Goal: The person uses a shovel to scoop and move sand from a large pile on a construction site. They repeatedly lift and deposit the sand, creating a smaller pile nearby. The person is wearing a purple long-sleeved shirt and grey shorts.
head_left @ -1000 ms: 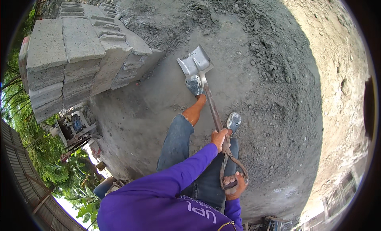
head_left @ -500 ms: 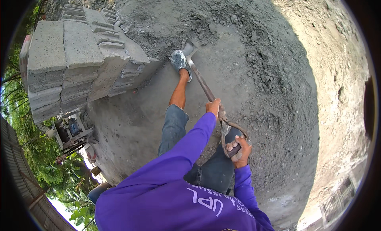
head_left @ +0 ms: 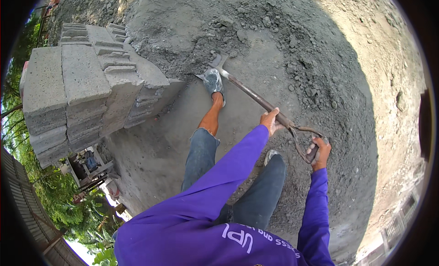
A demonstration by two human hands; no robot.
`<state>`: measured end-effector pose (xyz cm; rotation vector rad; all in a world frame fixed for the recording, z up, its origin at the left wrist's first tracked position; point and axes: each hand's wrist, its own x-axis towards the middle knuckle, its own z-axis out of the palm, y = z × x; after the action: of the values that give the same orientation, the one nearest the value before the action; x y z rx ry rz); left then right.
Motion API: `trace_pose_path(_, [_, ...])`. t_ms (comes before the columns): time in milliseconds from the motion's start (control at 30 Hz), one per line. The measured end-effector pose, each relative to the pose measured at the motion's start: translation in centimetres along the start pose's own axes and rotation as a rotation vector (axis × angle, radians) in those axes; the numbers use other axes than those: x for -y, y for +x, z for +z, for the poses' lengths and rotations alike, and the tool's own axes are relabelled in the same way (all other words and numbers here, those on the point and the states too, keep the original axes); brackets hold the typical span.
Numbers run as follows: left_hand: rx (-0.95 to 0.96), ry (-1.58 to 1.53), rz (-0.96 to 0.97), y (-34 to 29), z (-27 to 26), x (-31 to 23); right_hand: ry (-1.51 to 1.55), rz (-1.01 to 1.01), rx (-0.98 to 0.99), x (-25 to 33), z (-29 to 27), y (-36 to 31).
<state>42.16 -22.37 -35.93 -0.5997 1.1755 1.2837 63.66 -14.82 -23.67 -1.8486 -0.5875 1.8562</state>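
Observation:
A shovel [head_left: 252,93] with a worn shaft and a D-shaped handle slants across the ground, its blade up and to the left. Around the shaft, just below the handle's fork, my left hand [head_left: 271,121] is closed. My right hand [head_left: 321,152] wraps round the grip at the end of the handle. The blade [head_left: 218,60] lies on the ground at the edge of the loose grey sand [head_left: 196,48], partly hidden by my forward foot [head_left: 213,81] in its dusty shoe.
Stacked grey concrete blocks [head_left: 84,76] stand at the left. Rough gravelly sand [head_left: 306,64] spreads along the right, with a sunlit strip [head_left: 388,83] beyond it. A metal frame machine [head_left: 89,167] and greenery are at the lower left. My other foot [head_left: 271,156] is behind.
Both hands have moved right with the shovel handle, so the shaft now lies more slanted. The blade has shifted slightly left and down, near my forward foot.

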Motion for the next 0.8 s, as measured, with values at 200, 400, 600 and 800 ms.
trace_pose_path(200, [-0.072, 0.223, -0.269, 3.1, -5.6, -4.5, -0.184, -0.090, -0.424, -11.0, -9.2, 10.0])
trace_pose_path(400, [-0.216, -0.086, -0.216, 9.5, -15.4, -12.9, -0.202, 0.055, -0.544, -7.9, 0.4, -5.8])
trace_pose_path(600, [-0.425, -0.061, -0.066, 13.6, -16.4, -13.6, -0.263, 0.086, -0.655, -6.9, 2.8, -15.0])
trace_pose_path(800, [-0.476, 0.040, -0.176, 11.1, -11.9, -15.9, -0.151, 0.254, -0.745, -7.8, 2.6, -12.8])
